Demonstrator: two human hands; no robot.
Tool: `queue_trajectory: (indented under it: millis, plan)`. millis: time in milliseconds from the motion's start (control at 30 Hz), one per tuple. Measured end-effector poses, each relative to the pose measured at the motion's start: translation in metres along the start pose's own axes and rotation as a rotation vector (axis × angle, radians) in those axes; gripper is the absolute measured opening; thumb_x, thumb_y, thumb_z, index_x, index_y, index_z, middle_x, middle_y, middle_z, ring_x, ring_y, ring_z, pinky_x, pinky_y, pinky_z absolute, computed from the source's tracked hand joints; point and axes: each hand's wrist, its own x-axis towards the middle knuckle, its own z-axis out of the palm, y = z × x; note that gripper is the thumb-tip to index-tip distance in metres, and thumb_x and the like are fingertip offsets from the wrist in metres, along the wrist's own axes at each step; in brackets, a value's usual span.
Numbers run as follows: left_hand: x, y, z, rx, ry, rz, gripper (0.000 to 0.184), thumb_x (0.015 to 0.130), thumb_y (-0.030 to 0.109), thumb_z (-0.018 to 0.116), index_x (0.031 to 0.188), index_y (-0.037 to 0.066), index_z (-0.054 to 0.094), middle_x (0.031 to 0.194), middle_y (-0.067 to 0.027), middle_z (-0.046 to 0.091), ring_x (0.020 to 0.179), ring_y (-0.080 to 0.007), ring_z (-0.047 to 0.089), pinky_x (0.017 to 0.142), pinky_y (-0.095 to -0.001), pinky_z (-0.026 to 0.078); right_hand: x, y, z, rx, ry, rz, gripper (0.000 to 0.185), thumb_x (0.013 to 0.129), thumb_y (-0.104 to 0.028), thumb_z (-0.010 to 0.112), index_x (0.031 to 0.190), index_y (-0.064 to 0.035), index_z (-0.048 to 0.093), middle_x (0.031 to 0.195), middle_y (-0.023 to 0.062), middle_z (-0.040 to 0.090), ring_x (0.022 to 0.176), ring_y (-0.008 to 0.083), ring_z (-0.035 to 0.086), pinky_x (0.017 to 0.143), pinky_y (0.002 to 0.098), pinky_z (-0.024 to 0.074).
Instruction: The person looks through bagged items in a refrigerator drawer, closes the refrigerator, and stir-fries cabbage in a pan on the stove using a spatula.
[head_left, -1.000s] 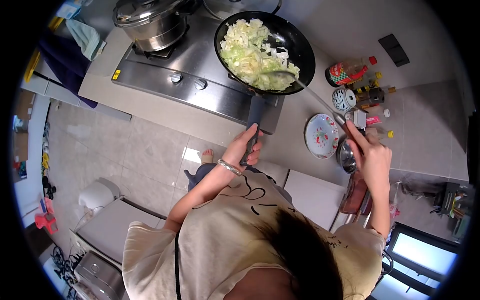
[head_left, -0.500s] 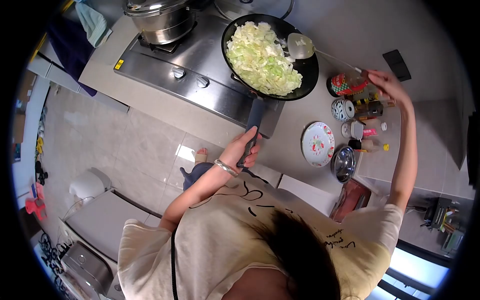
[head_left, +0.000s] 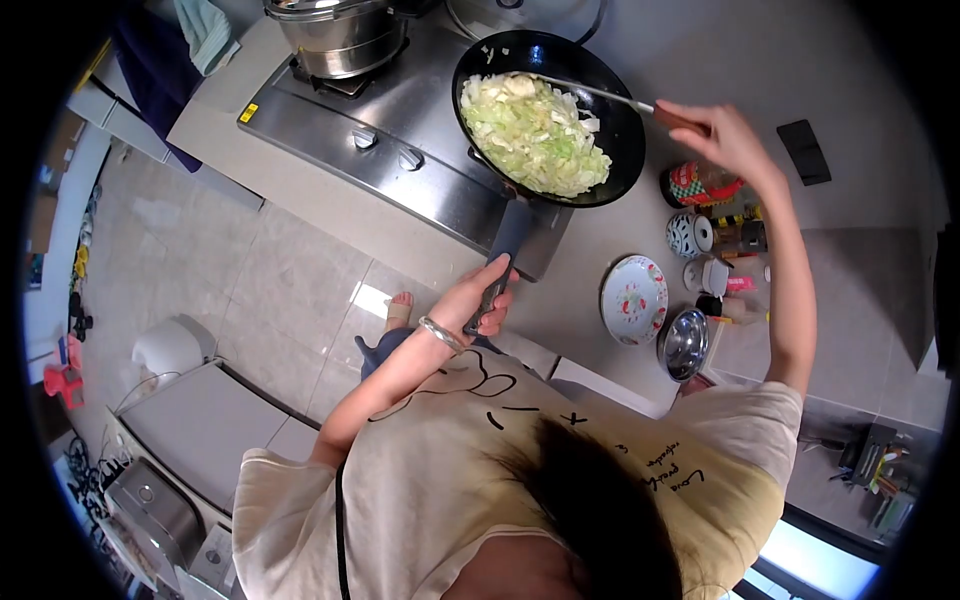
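Observation:
My left hand (head_left: 478, 302) is closed around the dark handle of a black wok (head_left: 622, 165) that sits at the right end of the stove. Chopped cabbage (head_left: 540, 140) fills much of the wok, heaped toward its left and front side. With my right hand (head_left: 732, 145) I grip the wooden handle of a long metal spatula (head_left: 605, 94). Its thin shaft crosses the wok's far side, and its blade is at the far edge of the cabbage, largely hidden among the pieces. A few scraps stick to the far wall of the wok.
A steel pot (head_left: 340, 45) stands on the left burner, and a glass lid (head_left: 520, 14) lies behind the wok. Right of the stove are a floral plate (head_left: 634, 300), a steel bowl (head_left: 684, 345), a red-labelled jar (head_left: 690, 185), a patterned pot (head_left: 688, 235) and several bottles.
My right hand has moved left and away from me, swinging the spatula from the wok's right side to the far edge of the cabbage. The cabbage heap has shifted toward me. My left hand keeps its grip.

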Motion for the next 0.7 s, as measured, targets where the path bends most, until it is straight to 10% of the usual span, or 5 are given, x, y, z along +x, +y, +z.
queue_trajectory:
  millis: [233,700]
  plan:
    - [0.004,-0.002,-0.002,0.003,0.009,-0.015,0.033,0.092,0.039,0.048,0.096,0.006,0.048,0.055,-0.0004,0.042,0.035,-0.0071,0.031,0.032,-0.0206,0.023,-0.118,-0.099,-0.017,-0.503,0.104,0.190,0.041,0.079,-0.021,0.062,0.120,-0.0261,0.057,0.063,0.0088,0.053,0.050,0.0273,0.052,0.048,0.0365,0.0427]
    - [0.004,-0.005,-0.002,0.001,0.016,-0.040,0.031,0.091,0.040,0.048,0.094,0.009,0.049,0.056,0.0007,0.042,0.036,-0.0071,0.031,0.033,-0.0207,0.023,-0.112,-0.136,0.044,-0.322,0.162,0.315,0.029,0.081,-0.023,0.062,0.109,-0.0156,0.063,0.055,0.0124,0.055,0.049,0.0296,0.055,0.048,0.0388,0.0434]
